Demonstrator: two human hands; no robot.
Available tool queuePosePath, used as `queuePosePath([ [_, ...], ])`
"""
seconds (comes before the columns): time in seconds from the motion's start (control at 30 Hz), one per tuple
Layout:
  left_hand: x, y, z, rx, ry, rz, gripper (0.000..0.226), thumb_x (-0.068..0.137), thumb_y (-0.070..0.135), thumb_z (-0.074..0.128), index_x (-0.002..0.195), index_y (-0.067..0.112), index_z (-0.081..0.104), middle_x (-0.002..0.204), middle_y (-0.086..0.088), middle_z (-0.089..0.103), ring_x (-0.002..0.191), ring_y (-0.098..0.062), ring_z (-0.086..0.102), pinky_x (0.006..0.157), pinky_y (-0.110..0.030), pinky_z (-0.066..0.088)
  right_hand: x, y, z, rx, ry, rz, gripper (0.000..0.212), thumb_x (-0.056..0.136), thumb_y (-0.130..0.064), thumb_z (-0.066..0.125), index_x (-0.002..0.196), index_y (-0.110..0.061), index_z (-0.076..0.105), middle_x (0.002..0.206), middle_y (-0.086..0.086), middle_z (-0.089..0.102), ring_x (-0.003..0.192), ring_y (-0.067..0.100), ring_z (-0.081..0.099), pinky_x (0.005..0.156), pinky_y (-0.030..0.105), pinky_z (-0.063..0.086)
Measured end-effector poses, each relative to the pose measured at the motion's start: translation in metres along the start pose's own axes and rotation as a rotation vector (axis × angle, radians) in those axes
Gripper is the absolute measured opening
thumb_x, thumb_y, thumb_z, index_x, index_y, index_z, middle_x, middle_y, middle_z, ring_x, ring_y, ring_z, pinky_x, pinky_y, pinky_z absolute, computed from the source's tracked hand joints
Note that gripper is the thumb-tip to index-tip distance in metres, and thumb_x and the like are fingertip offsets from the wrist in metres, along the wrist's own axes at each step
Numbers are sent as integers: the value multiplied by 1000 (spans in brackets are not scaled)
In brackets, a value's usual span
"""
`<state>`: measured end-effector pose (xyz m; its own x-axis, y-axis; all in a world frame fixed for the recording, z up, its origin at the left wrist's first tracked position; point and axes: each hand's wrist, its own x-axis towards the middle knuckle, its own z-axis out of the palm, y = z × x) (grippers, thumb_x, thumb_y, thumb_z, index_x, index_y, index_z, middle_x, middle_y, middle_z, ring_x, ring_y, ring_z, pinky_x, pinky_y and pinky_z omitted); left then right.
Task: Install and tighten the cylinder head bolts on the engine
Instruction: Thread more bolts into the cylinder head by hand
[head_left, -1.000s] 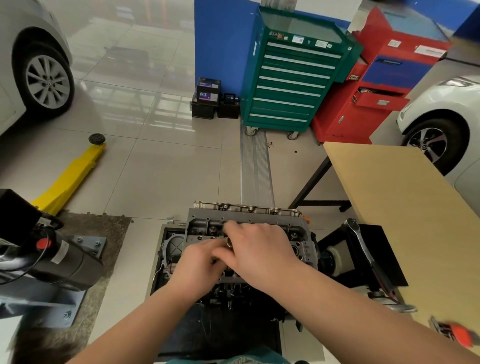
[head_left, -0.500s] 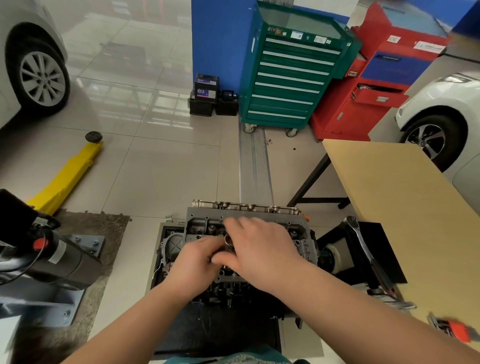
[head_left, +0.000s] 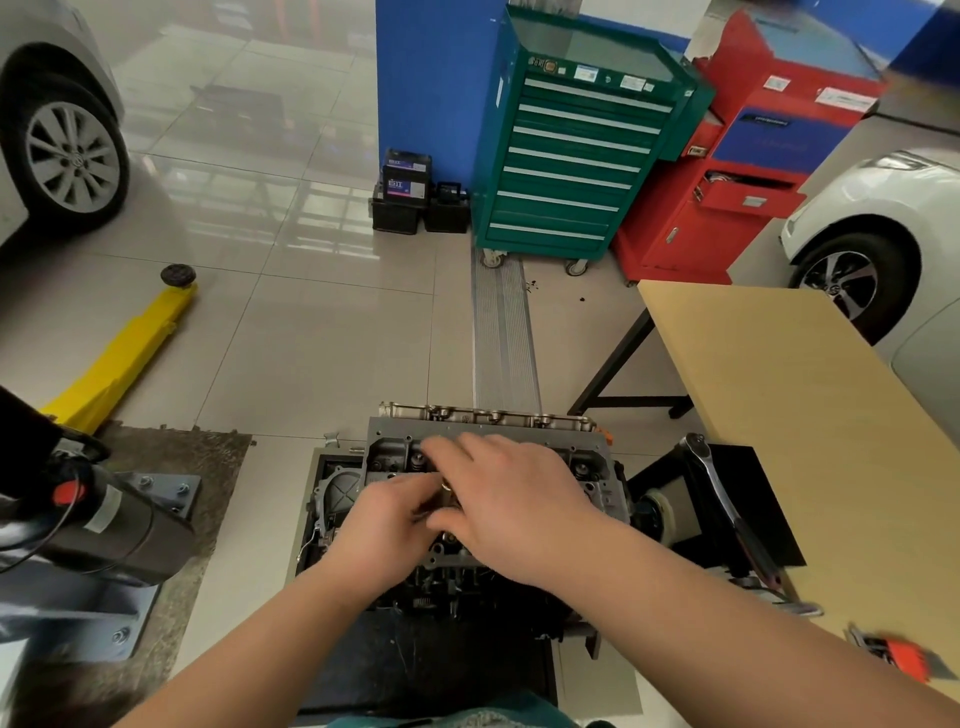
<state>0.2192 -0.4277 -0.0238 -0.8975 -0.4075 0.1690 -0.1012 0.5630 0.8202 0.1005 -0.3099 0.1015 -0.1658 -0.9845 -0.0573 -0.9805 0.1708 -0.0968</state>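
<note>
Glossy tiled workshop floor (head_left: 322, 338), with the engine (head_left: 488, 457) standing low at centre on a dark base. Both hands meet over the middle of the cylinder head: the left hand (head_left: 384, 525) and the right hand (head_left: 514, 504) have their fingertips together around a small metallic bolt head (head_left: 445, 486), which shows in the gap between them; whether either hand actually pinches it cannot be told, as the fingers hide the contact. The hands cover most of the head's upper face, leaving only its far edge and both ends exposed. Just right of the engine, a ratchet (head_left: 727, 509) lies across a black block, its head pointing away from the viewer. A wooden table (head_left: 810, 415) stands further right, with an orange tool (head_left: 896, 654) at its near edge, blurred. Left of the engine sits a dark motor unit (head_left: 119, 525) on a bolted grey plate; a yellow lift arm (head_left: 119, 358) extends beyond it. Behind, against a blue wall, stand a green tool cabinet (head_left: 571, 150), a red cabinet (head_left: 737, 176) and two black batteries (head_left: 415, 200). Car wheels appear at both upper corners
</note>
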Motion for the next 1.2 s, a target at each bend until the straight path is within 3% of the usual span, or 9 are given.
queuePosePath([
  [0.1, 6, 1, -10, -52, -132, 52, 5, 96, 15, 70, 91, 16, 69, 80, 7, 68, 74, -14, 67, 69, -43, 56, 0, 4, -1, 5, -65, -82, 24, 98, -29, 64, 117, -18, 54, 105, 2, 61, 95, 25, 60, 67, 35, 40],
  [0.2, 6, 4, -8, -127, -200, 45, 12, 94, 14, 66, 98, 24, 69, 93, 11, 71, 89, -13, 70, 79, -41, 58, 0, 0, 5, -79, 37, 73, 35, 104, -48, 49, 108, -14, 58, 93, 4, 68, 81, 28, 68, 58, 35, 37],
  [0.33, -5, 4, 3, -56, 23, 8, 32, 85, 14, 73, 96, 41, 62, 90, 21, 64, 87, -5, 65, 74, -23, 52, 1, -8, 7, -146, 61, 137, 50, 100, -63, 45, 108, -17, 62, 92, 2, 70, 82, 27, 69, 58, 36, 38],
  [0.43, -6, -2, 2, -3, 49, 11, 27, 81, 2, 70, 91, 26, 69, 84, 19, 65, 79, -4, 63, 67, -27, 53, -1, -7, 2, -44, 31, -4, 36, 97, -48, 63, 120, -22, 53, 106, 0, 63, 95, 25, 62, 64, 38, 41],
  [0.53, -1, -2, -5, -15, -29, 48, 15, 91, 27, 69, 100, 17, 75, 87, 18, 67, 83, -3, 67, 72, -26, 55, 0, -4, -1, -9, -55, -67, 29, 96, -23, 68, 120, -18, 52, 107, 2, 59, 97, 24, 56, 69, 34, 38],
  [0.63, 0, -2, -6, -46, -70, 35, 12, 93, 27, 65, 99, 19, 72, 86, 10, 68, 80, -10, 66, 72, -36, 56, 1, -4, 0, 19, -29, -18, 25, 98, -24, 64, 118, -16, 51, 103, 5, 63, 93, 27, 61, 68, 36, 38],
  [0.83, -10, 8, 5, -52, 22, -77, 34, 86, 39, 57, 106, 67, 51, 99, 27, 66, 91, -1, 65, 75, -23, 55, -3, -6, 9, 97, 59, 42, 21, 105, -35, 50, 117, -18, 53, 98, 2, 68, 88, 28, 64, 70, 41, 49],
  [1.03, -8, 6, 9, -40, 10, -80, 35, 94, 19, 77, 125, 33, 69, 101, 29, 71, 95, 1, 69, 85, -30, 59, -16, 14, -10, 189, 201, 89, 20, 103, -37, 52, 118, -26, 61, 98, -8, 68, 90, 17, 64, 75, 38, 55],
  [1.2, 23, 9, -9, -416, -370, -209, 37, 99, 30, 73, 136, 30, 69, 129, 18, 72, 123, -3, 66, 108, -25, 52, -50, 48, -24, 266, 263, 170, 25, 101, -38, 54, 124, -31, 60, 102, -15, 68, 90, 4, 60, 78, 27, 51],
])
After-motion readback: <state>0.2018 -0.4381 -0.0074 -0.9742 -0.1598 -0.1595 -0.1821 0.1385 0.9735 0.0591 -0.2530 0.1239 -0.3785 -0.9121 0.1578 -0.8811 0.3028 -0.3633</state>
